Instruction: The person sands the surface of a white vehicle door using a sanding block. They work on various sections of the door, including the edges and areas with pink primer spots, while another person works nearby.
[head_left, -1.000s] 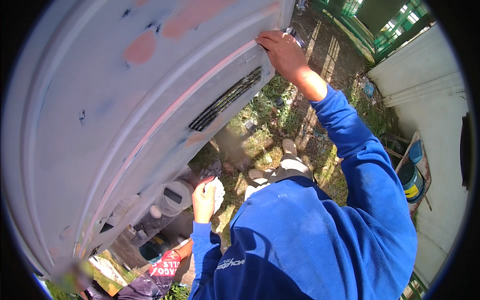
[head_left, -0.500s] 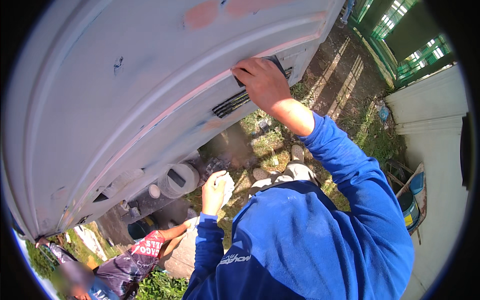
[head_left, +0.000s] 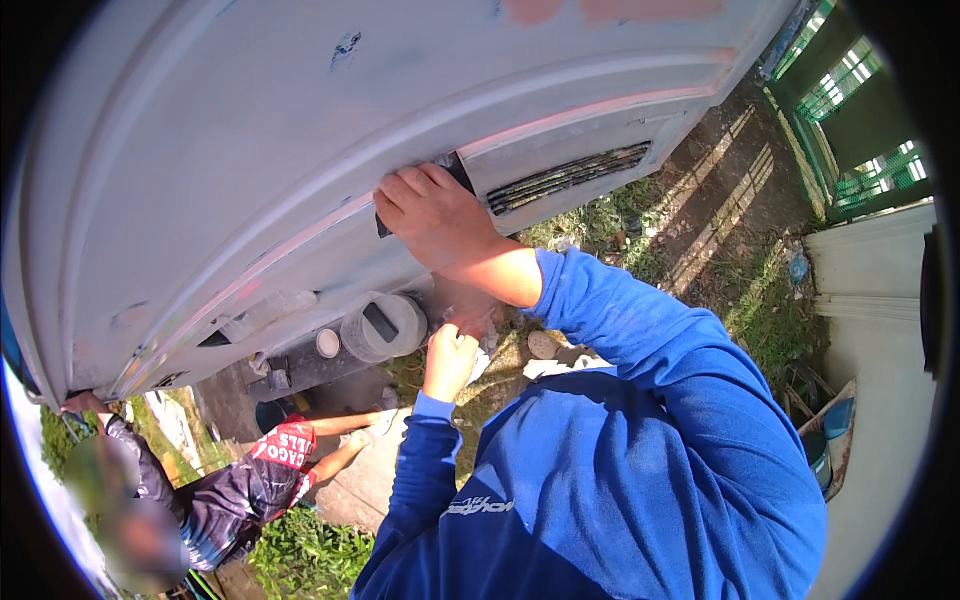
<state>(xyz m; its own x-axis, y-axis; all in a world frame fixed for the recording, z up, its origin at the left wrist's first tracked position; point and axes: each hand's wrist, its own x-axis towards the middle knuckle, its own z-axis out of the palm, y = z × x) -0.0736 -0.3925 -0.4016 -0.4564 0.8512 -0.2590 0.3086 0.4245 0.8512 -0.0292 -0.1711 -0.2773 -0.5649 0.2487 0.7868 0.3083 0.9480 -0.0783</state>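
My right hand (head_left: pixel 440 222) presses a black sheet of sandpaper (head_left: pixel 462 174) flat on a large grey panel (head_left: pixel 330 130). Fingers lie over the sheet, and its dark edges stick out on both sides. The hand is just left of a slotted vent (head_left: pixel 575 178), on the pink-streaked ridge line of the panel. My left hand (head_left: pixel 450 362) is closed around a white crumpled cloth (head_left: pixel 481 364), held low in front of my body. Most of the cloth is hidden behind the fingers.
Below the panel, a clear plastic bucket (head_left: pixel 372 340) with a dark block on top stands by a white cup (head_left: pixel 328 343). Another person (head_left: pixel 250 480) works at lower left. A white wall (head_left: pixel 870 270) and a green mesh fence (head_left: pixel 855 110) are at right.
My right hand has slid left along the panel with the sandpaper, away from the vent, uncovering its slots. The view has shifted too. My left hand still holds the cloth.
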